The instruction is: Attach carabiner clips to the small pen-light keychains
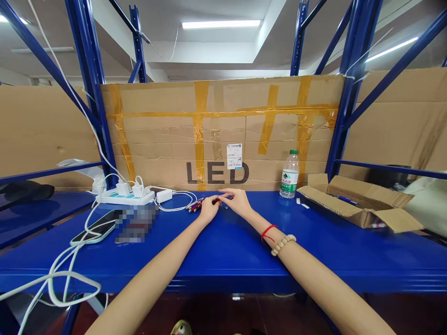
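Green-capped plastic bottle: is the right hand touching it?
Apart: the head view shows bare blue shelf between the right hand and the plastic bottle.

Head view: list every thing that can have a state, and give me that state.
Left hand: closed on a slim dark item
Right hand: fingertips at that item, grip unclear
Pens: lying by the left hand
Bottle: upright, capped
Cardboard box: open, flaps spread
Phone: lying flat, screen dark
Power strip: chargers plugged in
White cable: loosely looped
Ceiling light: lit
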Available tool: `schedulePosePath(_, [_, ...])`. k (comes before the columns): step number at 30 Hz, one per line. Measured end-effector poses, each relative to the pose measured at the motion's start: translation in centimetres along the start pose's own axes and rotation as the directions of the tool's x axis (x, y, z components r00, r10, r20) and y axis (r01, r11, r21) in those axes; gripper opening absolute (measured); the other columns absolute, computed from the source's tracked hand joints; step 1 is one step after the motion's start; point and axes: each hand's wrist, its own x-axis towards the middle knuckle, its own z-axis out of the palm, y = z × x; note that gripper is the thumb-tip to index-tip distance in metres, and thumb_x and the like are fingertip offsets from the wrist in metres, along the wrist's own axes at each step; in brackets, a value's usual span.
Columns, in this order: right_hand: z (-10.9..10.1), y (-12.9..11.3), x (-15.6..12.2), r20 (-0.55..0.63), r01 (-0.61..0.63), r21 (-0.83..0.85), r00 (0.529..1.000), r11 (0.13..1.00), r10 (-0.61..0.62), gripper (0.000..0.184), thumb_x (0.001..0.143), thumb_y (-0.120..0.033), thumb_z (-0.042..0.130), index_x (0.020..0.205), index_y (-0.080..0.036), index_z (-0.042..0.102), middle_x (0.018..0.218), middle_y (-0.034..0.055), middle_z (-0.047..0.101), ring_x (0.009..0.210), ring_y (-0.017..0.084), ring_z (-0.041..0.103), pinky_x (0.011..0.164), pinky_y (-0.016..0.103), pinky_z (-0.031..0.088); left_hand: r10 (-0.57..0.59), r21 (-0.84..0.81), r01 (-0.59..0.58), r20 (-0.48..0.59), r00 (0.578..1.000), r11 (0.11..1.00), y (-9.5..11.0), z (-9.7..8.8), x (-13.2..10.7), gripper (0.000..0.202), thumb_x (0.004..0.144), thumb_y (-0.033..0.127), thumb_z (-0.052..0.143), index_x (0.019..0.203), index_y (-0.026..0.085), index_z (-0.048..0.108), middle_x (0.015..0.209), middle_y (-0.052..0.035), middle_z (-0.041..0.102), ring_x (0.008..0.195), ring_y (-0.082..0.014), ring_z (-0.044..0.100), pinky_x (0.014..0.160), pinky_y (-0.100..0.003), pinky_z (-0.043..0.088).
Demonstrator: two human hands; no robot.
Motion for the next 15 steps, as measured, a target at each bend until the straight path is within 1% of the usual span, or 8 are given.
schedulePosePath(3, [-0.1,0.0,0.0,-0.012,-0.053,-0.066,0.999,0.996,0.052,0.024,0.079,-0.032,0.051,0.096,-0.024,0.065,0.075,-0.0028,0.069,0.078,0.014,0.062,0.072,0.024,0.046,-0.034,-0.038,0.033,-0.036,0.999,0.999,-0.1,0.0,0.0,0.018,0.075,0.016,0.048,0.079,0.013,0.066,0.069,-0.0035,0.065,0.066,-0.0159,0.058,0.065,-0.026,0.044])
schedulePosePath(5, [-0.2,0.4,-0.1,0.011,-0.092,-0.132,0.996,0.987,0.094,0.025,0.08,-0.034,0.05,0.098,-0.026,0.064,0.08,-0.0034,0.068,0.08,0.014,0.061,0.07,0.023,0.045,-0.068,-0.052,0.065,-0.068,0.995,0.997,-0.1,0.0,0.1,0.018,0.076,0.018,0.048,0.08,0.013,0.065,0.07,-0.0042,0.065,0.067,-0.0165,0.059,0.066,-0.027,0.044])
schedulePosePath(7, [-0.4,0.9,-0.3,0.093,-0.102,-0.252,0.987,0.962,0.129,0.025,0.076,-0.036,0.056,0.098,-0.027,0.064,0.09,-0.0017,0.066,0.081,0.014,0.06,0.067,0.023,0.044,-0.098,-0.054,0.094,-0.093,0.991,0.994,-0.2,-0.1,0.2,0.019,0.076,0.018,0.048,0.083,0.013,0.065,0.07,-0.0044,0.065,0.069,-0.017,0.059,0.068,-0.027,0.045])
schedulePosePath(9, [-0.5,1.3,-0.6,0.209,-0.085,-0.375,0.962,0.923,0.174,0.023,0.073,-0.037,0.059,0.092,-0.027,0.067,0.096,0.0004,0.064,0.084,0.016,0.059,0.067,0.024,0.044,-0.125,-0.057,0.12,-0.104,0.987,0.991,-0.3,-0.1,0.2,0.02,0.076,0.018,0.048,0.086,0.014,0.064,0.07,-0.0042,0.065,0.071,-0.0174,0.059,0.071,-0.028,0.045])
schedulePosePath(11, [-0.6,1.4,-0.8,0.281,-0.086,-0.441,0.932,0.893,0.228,0.018,0.074,-0.035,0.059,0.086,-0.026,0.069,0.094,0.0012,0.064,0.085,0.017,0.059,0.067,0.024,0.043,-0.143,-0.059,0.137,-0.105,0.984,0.989,-0.5,-0.2,0.3,0.021,0.076,0.02,0.048,0.086,0.014,0.064,0.069,-0.0041,0.065,0.071,-0.0178,0.06,0.072,-0.029,0.045])
schedulePosePath(13, [-0.6,1.4,-0.8,0.286,-0.122,-0.454,0.918,0.883,0.274,0.014,0.075,-0.032,0.058,0.081,-0.025,0.069,0.088,0.0008,0.066,0.082,0.016,0.06,0.065,0.023,0.043,-0.148,-0.063,0.142,-0.101,0.984,0.988,-0.7,-0.1,0.3,0.022,0.076,0.023,0.048,0.087,0.014,0.064,0.07,-0.0043,0.065,0.072,-0.0182,0.059,0.072,-0.03,0.045])
schedulePosePath(15, [-0.7,1.4,-0.6,0.269,-0.156,-0.453,0.915,0.877,0.302,0.012,0.075,-0.031,0.059,0.079,-0.025,0.069,0.085,0.0002,0.067,0.081,0.016,0.06,0.065,0.023,0.044,-0.152,-0.077,0.144,-0.104,0.983,0.987,-0.9,-0.1,0.4,0.024,0.076,0.023,0.047,0.09,0.014,0.064,0.072,-0.0048,0.065,0.073,-0.0186,0.059,0.072,-0.03,0.045])
